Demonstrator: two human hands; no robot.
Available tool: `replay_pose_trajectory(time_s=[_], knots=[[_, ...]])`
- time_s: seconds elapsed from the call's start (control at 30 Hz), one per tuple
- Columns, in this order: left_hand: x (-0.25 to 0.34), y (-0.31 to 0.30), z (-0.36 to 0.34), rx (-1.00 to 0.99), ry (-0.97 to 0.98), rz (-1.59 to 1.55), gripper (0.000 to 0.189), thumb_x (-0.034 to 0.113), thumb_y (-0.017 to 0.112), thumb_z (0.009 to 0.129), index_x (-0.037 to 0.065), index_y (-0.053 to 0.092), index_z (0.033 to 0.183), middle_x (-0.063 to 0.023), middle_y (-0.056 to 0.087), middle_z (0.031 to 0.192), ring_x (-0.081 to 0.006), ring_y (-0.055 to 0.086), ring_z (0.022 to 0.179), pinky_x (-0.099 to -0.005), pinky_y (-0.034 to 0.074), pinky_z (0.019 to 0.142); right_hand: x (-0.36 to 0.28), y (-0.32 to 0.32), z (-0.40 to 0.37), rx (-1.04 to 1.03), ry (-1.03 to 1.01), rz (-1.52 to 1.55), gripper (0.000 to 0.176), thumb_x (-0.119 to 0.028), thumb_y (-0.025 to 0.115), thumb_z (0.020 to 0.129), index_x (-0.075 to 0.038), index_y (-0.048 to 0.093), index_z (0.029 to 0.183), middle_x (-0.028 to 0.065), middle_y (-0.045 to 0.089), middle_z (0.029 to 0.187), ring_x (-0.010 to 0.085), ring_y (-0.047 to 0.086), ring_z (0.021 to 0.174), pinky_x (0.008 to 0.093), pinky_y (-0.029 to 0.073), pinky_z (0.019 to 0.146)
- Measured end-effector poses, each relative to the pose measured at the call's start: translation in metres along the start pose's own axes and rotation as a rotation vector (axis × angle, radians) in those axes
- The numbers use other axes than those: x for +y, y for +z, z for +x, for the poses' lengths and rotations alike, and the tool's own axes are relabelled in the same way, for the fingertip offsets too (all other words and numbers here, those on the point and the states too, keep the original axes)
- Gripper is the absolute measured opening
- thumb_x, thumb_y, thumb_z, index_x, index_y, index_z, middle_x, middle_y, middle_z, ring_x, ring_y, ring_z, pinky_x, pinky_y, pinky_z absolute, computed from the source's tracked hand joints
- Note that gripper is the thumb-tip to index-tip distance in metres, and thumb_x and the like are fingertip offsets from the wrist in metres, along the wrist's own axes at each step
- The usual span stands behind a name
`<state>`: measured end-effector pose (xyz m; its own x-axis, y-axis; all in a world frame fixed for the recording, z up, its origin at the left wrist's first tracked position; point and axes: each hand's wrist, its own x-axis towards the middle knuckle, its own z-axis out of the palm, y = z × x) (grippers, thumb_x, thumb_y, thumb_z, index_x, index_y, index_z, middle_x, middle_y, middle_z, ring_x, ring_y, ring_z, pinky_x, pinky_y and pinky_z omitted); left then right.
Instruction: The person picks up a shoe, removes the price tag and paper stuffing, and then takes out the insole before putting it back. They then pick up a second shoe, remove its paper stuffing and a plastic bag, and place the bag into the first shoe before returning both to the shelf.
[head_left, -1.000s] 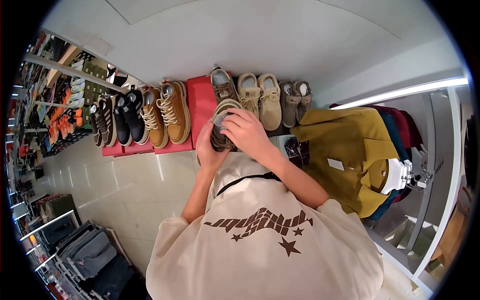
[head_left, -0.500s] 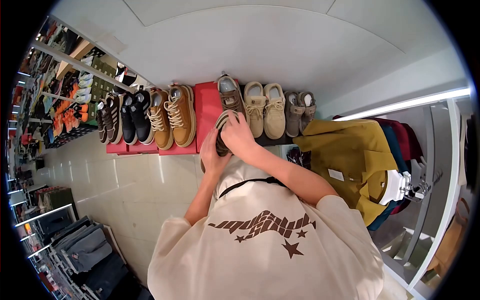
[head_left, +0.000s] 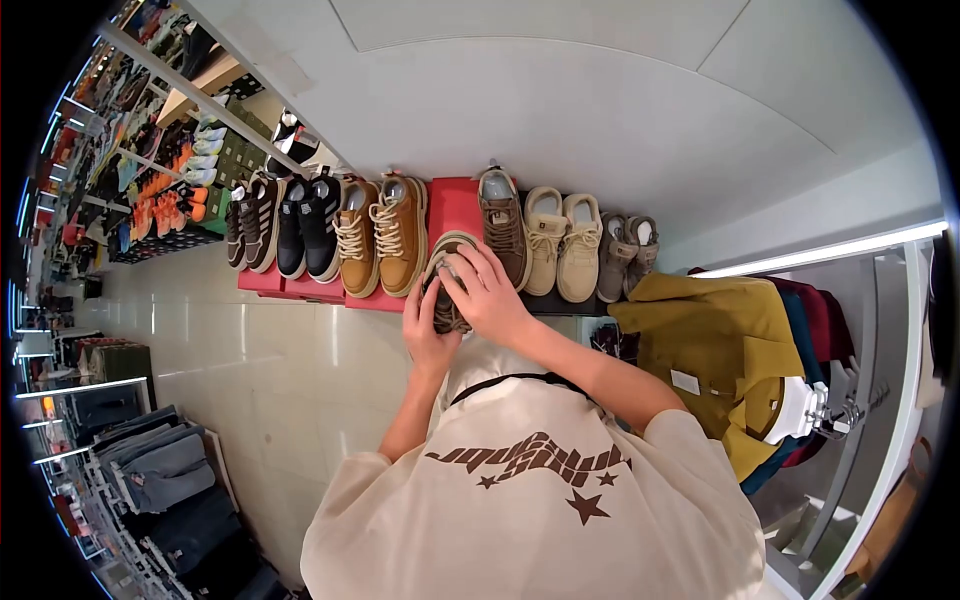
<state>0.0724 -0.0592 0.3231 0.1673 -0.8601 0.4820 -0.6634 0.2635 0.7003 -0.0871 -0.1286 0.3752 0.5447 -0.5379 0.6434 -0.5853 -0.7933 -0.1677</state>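
A brown shoe (head_left: 452,312) is held in front of my body, its opening pointing away from me. My left hand (head_left: 430,338) is wrapped around its left side. My right hand (head_left: 490,300) grips its right side near the opening, with the fingers bent over the top. Just beyond is a red box (head_left: 455,205), and a matching brown shoe (head_left: 503,225) stands upright at its right.
Left of the red box stand tan boots (head_left: 400,240) and black shoes (head_left: 322,225). Beige shoes (head_left: 578,248) and grey-brown shoes (head_left: 615,258) are at the right. A mustard shirt (head_left: 690,350) hangs right; folded jeans (head_left: 165,475) lie lower left.
The held shoe has turned so more of its opening and laces show. My right-hand fingers have spread over its top. The view has shifted, so the shelf sits further right.
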Motion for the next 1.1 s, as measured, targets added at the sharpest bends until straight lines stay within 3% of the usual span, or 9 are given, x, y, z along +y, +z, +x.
replay_pose_trajectory(time_s=[0.1, 0.2, 0.43, 0.57, 0.7, 0.77, 0.8, 0.9, 1.1], knots=[[0.001, -0.003, 0.002, -0.011, -0.005, 0.024, 0.079, 0.004, 0.089, 0.069, 0.006, 0.068, 0.145, -0.0258, 0.063, 0.15, -0.0451, 0.065, 0.132, -0.0499, 0.054, 0.11, -0.008, -0.005, 0.004, -0.098, 0.095, -0.101, 0.043, -0.013, 0.07, 0.087, 0.003, 0.072, 0.127, 0.022, 0.053, 0.151, 0.0433, 0.041, 0.153, 0.0603, 0.037, 0.127], [0.003, -0.003, 0.004, -0.038, -0.018, 0.048, 0.077, 0.006, 0.091, 0.069, 0.005, 0.069, 0.143, -0.0266, 0.063, 0.149, -0.0456, 0.065, 0.132, -0.05, 0.054, 0.11, -0.001, 0.002, 0.004, -0.218, 0.126, -0.118, 0.046, -0.014, 0.072, 0.088, 0.004, 0.07, 0.131, 0.0219, 0.052, 0.153, 0.0441, 0.038, 0.155, 0.0585, 0.035, 0.128], [-0.026, 0.005, 0.027, 0.014, -0.217, -0.044, 0.057, 0.008, 0.087, 0.082, 0.001, 0.07, 0.136, -0.0237, 0.067, 0.13, -0.0445, 0.067, 0.119, -0.0477, 0.054, 0.104, 0.004, -0.032, -0.012, -0.231, 0.298, 0.354, 0.063, -0.011, 0.08, 0.093, -0.007, 0.061, 0.153, 0.022, 0.043, 0.165, 0.0451, 0.043, 0.152, 0.0547, 0.043, 0.123], [-0.039, 0.018, 0.054, 0.012, -0.269, 0.02, 0.054, 0.014, 0.086, 0.086, -0.002, 0.069, 0.135, -0.0221, 0.066, 0.13, -0.0428, 0.066, 0.12, -0.0474, 0.053, 0.105, 0.027, -0.068, -0.076, -0.295, 0.639, 0.566, 0.05, -0.009, 0.072, 0.1, -0.006, 0.063, 0.149, 0.019, 0.055, 0.158, 0.0403, 0.057, 0.143, 0.0456, 0.049, 0.119], [-0.066, 0.052, 0.077, 0.02, -0.29, 0.112, 0.062, 0.023, 0.088, 0.085, -0.001, 0.067, 0.139, -0.0233, 0.062, 0.14, -0.0428, 0.064, 0.127, -0.0473, 0.052, 0.109, 0.056, -0.083, -0.171, -0.132, 0.953, 0.567, 0.021, -0.007, 0.069, 0.101, 0.002, 0.073, 0.121, 0.0199, 0.074, 0.122, 0.0397, 0.072, 0.114, 0.0409, 0.056, 0.102], [-0.062, 0.063, 0.089, 0.028, -0.263, 0.09, 0.063, 0.023, 0.089, 0.085, 0.0, 0.067, 0.14, -0.0227, 0.062, 0.141, -0.0425, 0.064, 0.127, -0.0472, 0.052, 0.109, 0.06, -0.089, -0.219, -0.043, 1.06, 0.579, 0.014, -0.007, 0.069, 0.103, 0.003, 0.072, 0.113, 0.0158, 0.076, 0.118, 0.0291, 0.075, 0.107, 0.0362, 0.06, 0.094], [-0.061, 0.068, 0.094, 0.02, -0.259, 0.092, 0.064, 0.024, 0.089, 0.085, 0.002, 0.066, 0.141, -0.022, 0.062, 0.142, -0.0423, 0.064, 0.127, -0.0477, 0.052, 0.108, 0.059, -0.093, -0.237, -0.04, 1.058, 0.579, 0.014, -0.007, 0.069, 0.103, 0.003, 0.072, 0.113, 0.0158, 0.076, 0.118, 0.0291, 0.075, 0.107, 0.0362, 0.06, 0.094], [-0.062, 0.089, 0.106, 0.007, -0.262, 0.101, 0.065, 0.026, 0.089, 0.086, 0.007, 0.066, 0.143, -0.0207, 0.062, 0.143, -0.0418, 0.064, 0.128, -0.0489, 0.053, 0.107, 0.049, -0.106, -0.282, 0.015, 1.189, 0.591, 0.008, -0.004, 0.069, 0.103, 0.003, 0.069, 0.105, 0.0118, 0.078, 0.113, 0.0121, 0.068, 0.089, 0.0276, 0.056, 0.079], [-0.074, 0.126, 0.112, 0.015, -0.249, 0.154, 0.074, 0.035, 0.09, 0.086, 0.011, 0.062, 0.15, -0.02, 0.06, 0.148, -0.0429, 0.061, 0.134, -0.0522, 0.051, 0.111, 0.029, -0.11, -0.34, -0.047, 1.229, 0.535, 0.011, -0.009, 0.067, 0.103, 0.001, 0.068, 0.105, 0.0127, 0.079, 0.109, 0.0166, 0.071, 0.089, 0.0316, 0.058, 0.079]])
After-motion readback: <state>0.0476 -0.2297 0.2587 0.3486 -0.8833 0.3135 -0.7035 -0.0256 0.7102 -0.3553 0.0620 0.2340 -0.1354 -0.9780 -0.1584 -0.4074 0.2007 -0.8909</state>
